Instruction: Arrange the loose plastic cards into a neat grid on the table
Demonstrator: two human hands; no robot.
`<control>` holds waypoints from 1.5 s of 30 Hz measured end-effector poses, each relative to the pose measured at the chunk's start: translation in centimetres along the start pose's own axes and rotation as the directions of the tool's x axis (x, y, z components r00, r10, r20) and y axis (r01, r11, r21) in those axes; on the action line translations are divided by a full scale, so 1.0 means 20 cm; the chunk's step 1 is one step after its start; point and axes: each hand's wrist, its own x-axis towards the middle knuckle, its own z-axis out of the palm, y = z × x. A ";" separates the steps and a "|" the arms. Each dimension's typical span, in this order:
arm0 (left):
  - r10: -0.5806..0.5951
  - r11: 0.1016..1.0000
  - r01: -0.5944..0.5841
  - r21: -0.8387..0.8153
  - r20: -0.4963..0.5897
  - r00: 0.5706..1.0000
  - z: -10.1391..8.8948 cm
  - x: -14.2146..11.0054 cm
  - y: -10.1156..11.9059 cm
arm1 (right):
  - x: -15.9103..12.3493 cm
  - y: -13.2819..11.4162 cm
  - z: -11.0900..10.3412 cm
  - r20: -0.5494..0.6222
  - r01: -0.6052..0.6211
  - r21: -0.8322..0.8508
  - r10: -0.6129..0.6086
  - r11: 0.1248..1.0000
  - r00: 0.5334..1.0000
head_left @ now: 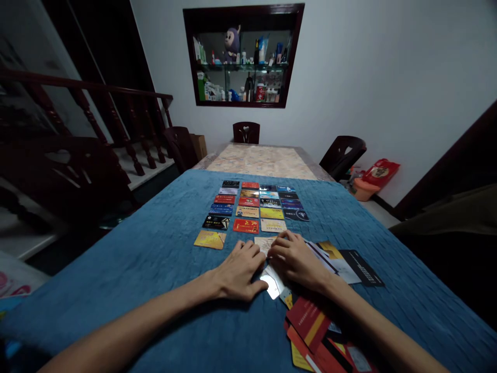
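My left hand (241,270) rests on the blue cloth with its fingers bent and its thumb spread apart, the thumb at a white card (273,286). Close beside it, my right hand (297,259) is closed, its curled fingertips at the edge of a cream card (263,242); the exact grip is hidden. Beyond the hands, several cards lie face up in columns, among them a yellow card (210,239), a red card (246,226) and a pale card (274,225). Under and around my right forearm are loose overlapping cards, including a dark red card folder (310,318).
The blue cloth (155,248) covers the near part of the table (264,158). A black card folder (363,267) lies right of my right hand. Dark wooden chairs (344,153) surround the table. A banister (89,88) runs at left, with a shelf niche (243,65) in the back wall.
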 end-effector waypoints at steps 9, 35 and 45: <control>-0.091 0.994 0.093 0.052 -0.033 0.995 0.03 -0.02 0.11 | -0.02 -0.02 0.00 0.025 0.003 0.017 -0.003 1.000 1.000; -0.240 0.967 0.213 0.141 0.214 0.947 -0.23 -0.09 0.00 | -0.01 -0.06 0.02 -0.010 0.094 0.097 -0.094 0.991 0.996; -0.210 0.976 0.187 0.111 0.246 0.946 -0.25 -0.12 -0.03 | 0.01 -0.10 0.05 0.004 0.108 0.089 -0.109 0.990 0.994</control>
